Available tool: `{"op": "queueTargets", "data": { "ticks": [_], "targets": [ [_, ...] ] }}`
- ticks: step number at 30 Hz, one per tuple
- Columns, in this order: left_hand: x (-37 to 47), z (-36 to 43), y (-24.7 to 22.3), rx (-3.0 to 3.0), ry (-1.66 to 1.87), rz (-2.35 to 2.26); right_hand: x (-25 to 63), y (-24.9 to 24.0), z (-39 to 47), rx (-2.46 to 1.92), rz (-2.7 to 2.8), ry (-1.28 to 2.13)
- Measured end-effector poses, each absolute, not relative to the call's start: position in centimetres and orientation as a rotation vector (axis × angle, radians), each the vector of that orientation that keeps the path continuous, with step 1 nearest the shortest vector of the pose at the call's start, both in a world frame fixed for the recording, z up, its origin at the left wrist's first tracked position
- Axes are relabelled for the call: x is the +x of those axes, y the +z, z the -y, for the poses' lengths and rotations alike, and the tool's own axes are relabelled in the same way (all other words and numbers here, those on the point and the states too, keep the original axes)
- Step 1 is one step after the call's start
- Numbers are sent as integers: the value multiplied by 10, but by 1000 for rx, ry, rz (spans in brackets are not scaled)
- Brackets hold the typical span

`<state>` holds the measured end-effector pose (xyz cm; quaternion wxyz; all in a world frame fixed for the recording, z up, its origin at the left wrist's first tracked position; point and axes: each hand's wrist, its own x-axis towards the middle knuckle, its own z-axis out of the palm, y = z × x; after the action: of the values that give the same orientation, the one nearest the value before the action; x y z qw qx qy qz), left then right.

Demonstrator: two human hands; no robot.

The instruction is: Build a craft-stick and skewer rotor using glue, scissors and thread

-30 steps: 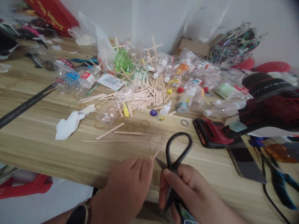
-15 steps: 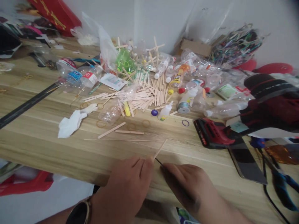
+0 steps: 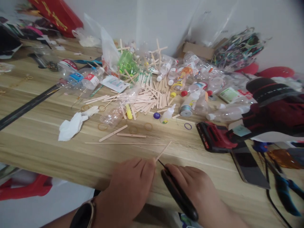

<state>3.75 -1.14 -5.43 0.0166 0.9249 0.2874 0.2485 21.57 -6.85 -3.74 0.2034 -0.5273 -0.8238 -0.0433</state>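
My left hand [image 3: 133, 186], with a watch at the wrist, is closed around a thin wooden stick [image 3: 163, 150] close to the table's front edge. The stick's free end points up and to the right. My right hand [image 3: 197, 186] grips a black-handled knife [image 3: 179, 196]; its narrow dark tip meets the stick beside my left fingertips. The exact contact is too small to make out. Just beyond my hands lies a long thin skewer [image 3: 123, 143]. Two flat craft sticks [image 3: 131, 135] rest behind it, with dark spots on them.
A red and black cordless drill [image 3: 220, 136] lies at the right, near a phone [image 3: 249, 164] and blue-handled pliers [image 3: 285, 190]. Loose craft sticks [image 3: 147, 98], plastic bottles [image 3: 180, 82] and a small glue bottle [image 3: 167, 114] crowd the back. Crumpled tissue [image 3: 72, 125] lies left.
The black handle has turned in my right hand, so its broad side shows more clearly. My left hand stays almost in place with the stick. The view has shifted slightly.
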Motion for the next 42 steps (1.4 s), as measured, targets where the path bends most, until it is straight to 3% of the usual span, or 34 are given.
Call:
{"op": "queueTargets", "data": {
  "ticks": [4,9,15,20,24,28,33,42],
  "targets": [
    [41,-1,-56,2680,775,-1058,215,-35,67,-1543,2263,-226],
    [35,-21,-49,2132,793,-1530,214,-48,79,-1684,2025,-4],
    [44,-9,-34,917,312,-675,216,-39,65,-1773,1326,391],
    [52,-4,-43,341,46,-380,208,-30,51,-1512,1021,805],
    [53,0,-45,429,23,-427,207,-26,50,-1571,1020,933],
    [51,10,-37,1034,294,-755,209,-23,50,-1657,1075,799],
    [42,17,-35,1576,320,-881,214,-22,51,-1721,1161,715],
    [41,17,-38,1913,516,-1064,216,-31,77,-1763,1958,-144]
  ]
}}
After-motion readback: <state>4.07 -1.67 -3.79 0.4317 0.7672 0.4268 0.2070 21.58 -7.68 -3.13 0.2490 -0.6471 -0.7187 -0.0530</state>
